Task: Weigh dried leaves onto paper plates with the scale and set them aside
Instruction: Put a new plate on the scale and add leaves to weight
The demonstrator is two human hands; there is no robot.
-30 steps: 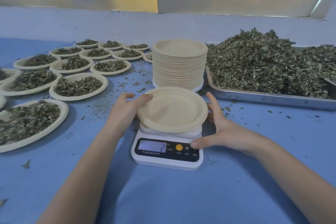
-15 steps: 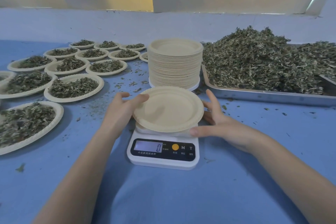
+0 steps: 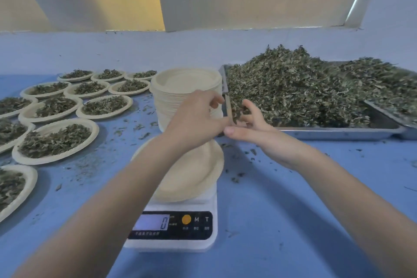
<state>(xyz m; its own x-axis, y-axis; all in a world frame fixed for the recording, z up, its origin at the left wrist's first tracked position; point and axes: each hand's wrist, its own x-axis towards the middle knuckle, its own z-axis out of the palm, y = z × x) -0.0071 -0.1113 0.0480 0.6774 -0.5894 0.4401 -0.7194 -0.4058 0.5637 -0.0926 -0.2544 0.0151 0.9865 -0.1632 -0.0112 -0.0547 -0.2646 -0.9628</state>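
- An empty paper plate (image 3: 194, 174) sits on the white scale (image 3: 176, 228) at lower centre of the frame; the display shows 0.
- Both hands reach to the near left corner of the metal tray (image 3: 338, 131), at centre frame.
- The left hand (image 3: 198, 119) has its fingers curled at the tray's corner; whether it grips anything I cannot tell.
- The right hand (image 3: 250, 124) is spread, fingers loose, touching the edge of the dried leaves (image 3: 293, 88) heaped in the tray at right.
- A stack of empty plates (image 3: 180, 83) stands behind the hands, just left of the tray.
- Filled plates (image 3: 56, 140) cover the blue desk (image 3: 293, 210) at left; leaf crumbs lie scattered about it.
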